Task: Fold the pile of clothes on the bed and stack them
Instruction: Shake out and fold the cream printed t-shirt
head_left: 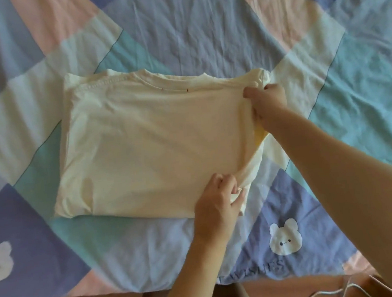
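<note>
Bed (pixel 202 28), covered in a pastel patchwork quilt of blue, pink, teal and white with bear motifs: carried the work. Cream cotton T-shirt (pixel 141 139): lay flat at the quilt's centre, collar away from the person, already folded into a rough rectangle; by appearance one further fold and stacking remained. No pile or stack was in view. Right hand (pixel 267 104): arm reached forward across the shirt's right edge, fingers curled, gripping the far right corner. Left hand (pixel 218 194): pinched the near right corner, knuckles up.
</note>
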